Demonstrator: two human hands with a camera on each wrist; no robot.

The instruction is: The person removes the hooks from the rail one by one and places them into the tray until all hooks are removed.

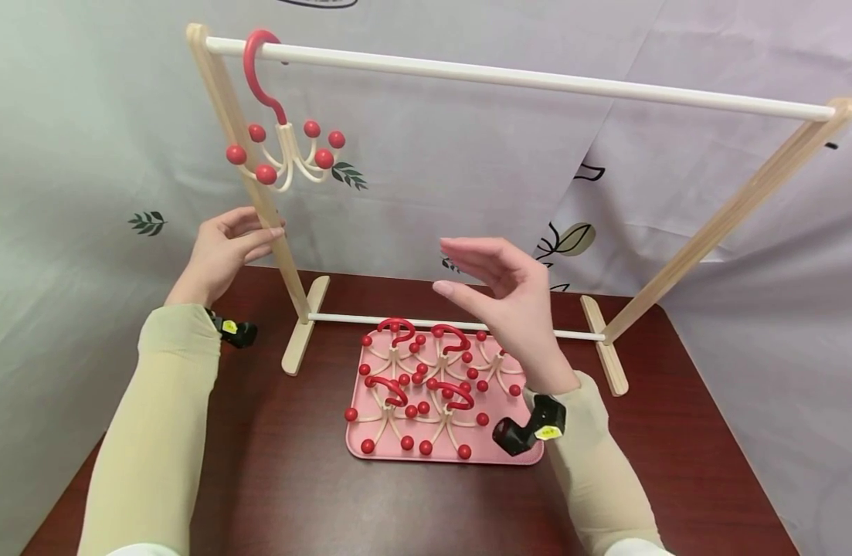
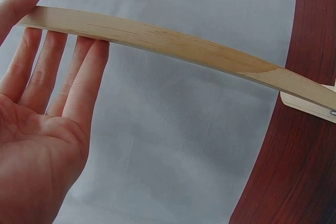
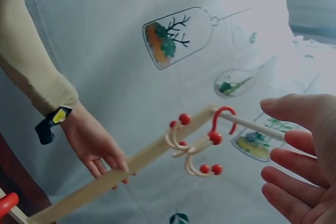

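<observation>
My left hand (image 1: 220,251) holds the left wooden post (image 1: 283,262) of a clothes rack, thumb on one side and fingers on the other, as the left wrist view shows. Above it, a multi-armed hanger (image 1: 286,150) with a red hook and red ball tips hangs at the left end of the white top rod (image 1: 467,71). My right hand (image 1: 512,297) is in the air over the right part of a pink tray (image 1: 498,432), its thumb and fingers apart and nothing between them. On the tray lie several more such hangers (image 1: 448,413), one partly covered by my right wrist.
The rack's right post (image 1: 724,212) slants up from a wooden foot (image 1: 604,347). A white lower rod (image 1: 349,318) runs behind the tray, near the back edge of the dark red table (image 1: 280,463). A patterned white cloth (image 1: 426,154) hangs behind.
</observation>
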